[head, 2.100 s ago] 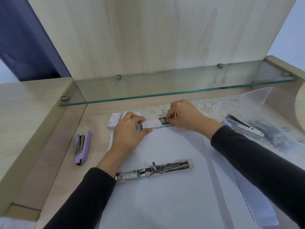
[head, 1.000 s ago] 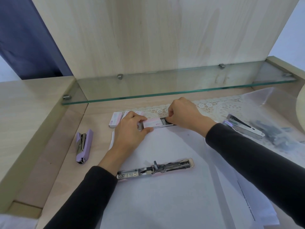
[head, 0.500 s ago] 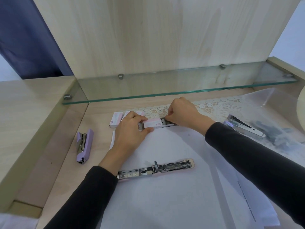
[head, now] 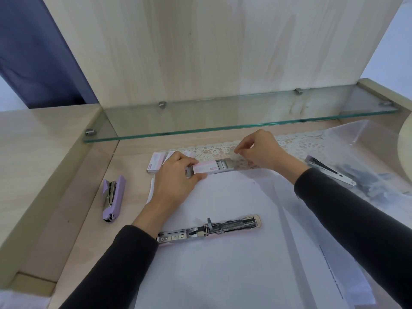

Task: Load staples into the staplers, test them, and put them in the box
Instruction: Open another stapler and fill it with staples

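Head view: left hand (head: 176, 175) grips staple box (head: 206, 168), partly hiding it.

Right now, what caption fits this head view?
Left hand holds the slid-open staple box, right hand pinching over its tray, opened stapler nearby.

No text can be read: the pink staple box (head: 205, 170) at frame centre bears a small dark mark too blurred to make out, and the printed line on the paper sheet (head: 332, 273) at lower right is illegible
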A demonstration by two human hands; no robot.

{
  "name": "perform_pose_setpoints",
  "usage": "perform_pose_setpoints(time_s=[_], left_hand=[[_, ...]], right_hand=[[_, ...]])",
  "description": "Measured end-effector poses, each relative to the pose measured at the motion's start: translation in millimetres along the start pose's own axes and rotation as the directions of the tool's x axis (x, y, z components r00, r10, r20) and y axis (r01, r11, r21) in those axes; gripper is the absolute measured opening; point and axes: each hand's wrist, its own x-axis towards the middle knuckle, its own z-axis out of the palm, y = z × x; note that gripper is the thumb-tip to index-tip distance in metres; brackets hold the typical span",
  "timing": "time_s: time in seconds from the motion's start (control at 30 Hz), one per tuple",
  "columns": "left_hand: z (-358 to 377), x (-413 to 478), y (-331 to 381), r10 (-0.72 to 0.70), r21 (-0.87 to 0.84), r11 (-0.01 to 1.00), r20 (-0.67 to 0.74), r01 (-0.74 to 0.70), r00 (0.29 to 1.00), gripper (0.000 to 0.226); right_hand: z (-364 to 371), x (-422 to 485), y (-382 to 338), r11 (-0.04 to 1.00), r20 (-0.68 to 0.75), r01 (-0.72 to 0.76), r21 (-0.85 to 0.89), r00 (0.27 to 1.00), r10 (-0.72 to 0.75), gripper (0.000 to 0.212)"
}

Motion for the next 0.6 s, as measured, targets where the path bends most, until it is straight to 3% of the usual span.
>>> perform_pose_setpoints(time_s=[0.13, 0.6], left_hand=[[0.6, 0.4, -1.1, 0.006, -0.009, 1.000, -0.009, -0.006, 1.000, 0.040], [0.1, 0.2, 0.3, 0.013, -0.023, 1.000, -0.011, -0.013, 1.000, 0.040]], right_hand=[[4.9, -4.4, 3.5, 0.999, 0.040, -0.045, -0.019, 0.998, 0.046, 0.007], [25.5, -6.5, -17.3, 0.996, 0.066, -0.066, -0.057, 0.995, 0.070, 0.017]])
